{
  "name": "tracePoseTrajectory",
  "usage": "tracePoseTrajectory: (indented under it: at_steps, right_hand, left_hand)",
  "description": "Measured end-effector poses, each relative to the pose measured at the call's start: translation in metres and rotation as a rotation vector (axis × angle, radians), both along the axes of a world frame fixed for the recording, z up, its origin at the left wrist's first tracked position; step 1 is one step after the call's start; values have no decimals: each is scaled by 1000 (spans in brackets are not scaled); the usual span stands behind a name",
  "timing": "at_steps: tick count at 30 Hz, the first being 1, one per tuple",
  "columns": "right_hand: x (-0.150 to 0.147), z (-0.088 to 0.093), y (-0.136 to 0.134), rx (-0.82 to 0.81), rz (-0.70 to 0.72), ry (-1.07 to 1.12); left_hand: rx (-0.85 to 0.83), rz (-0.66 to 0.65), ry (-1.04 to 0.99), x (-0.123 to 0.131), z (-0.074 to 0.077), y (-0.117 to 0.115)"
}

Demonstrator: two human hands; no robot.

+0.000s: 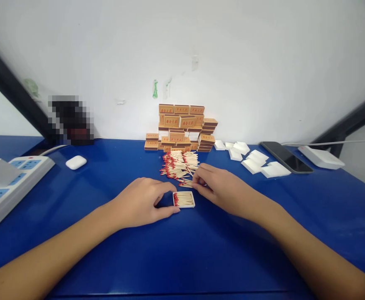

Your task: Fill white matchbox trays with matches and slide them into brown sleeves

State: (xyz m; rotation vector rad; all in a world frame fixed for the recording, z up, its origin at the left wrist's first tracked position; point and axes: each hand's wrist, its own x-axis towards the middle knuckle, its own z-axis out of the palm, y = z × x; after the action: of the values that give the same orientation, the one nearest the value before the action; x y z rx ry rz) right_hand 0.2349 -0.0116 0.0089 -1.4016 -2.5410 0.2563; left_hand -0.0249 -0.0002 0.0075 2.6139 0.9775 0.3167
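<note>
A small white matchbox tray (184, 199) with red-tipped matches in it lies on the blue table (182, 254). My left hand (138, 202) rests beside it, thumb and forefinger pinching its left end. My right hand (220, 186) lies just right of the tray, fingers curled and pinching a few matches at the near edge of a loose pile of matches (179, 164). Behind the pile stands a stack of orange matchboxes (182, 127) against the wall.
Several empty white trays (254, 160) lie at the right, with a dark phone (285, 156) and a white box (321, 157) beyond. A white earbud case (76, 162) and a power strip (3, 183) sit at the left.
</note>
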Motion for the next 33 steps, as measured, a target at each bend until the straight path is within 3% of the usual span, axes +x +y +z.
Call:
tracePoseTrajectory:
  at_steps: [7, 22, 33]
  right_hand:
    - [-12, -5, -1, -10, 5, 3]
    - [-8, -6, 2, -36, -21, 70]
    - [-3, 2, 3, -110, -27, 58]
  left_hand:
    - [2, -5, -4, -1, -3, 2]
    - [12, -4, -4, 0, -1, 1]
    - [2, -11, -6, -1, -1, 1]
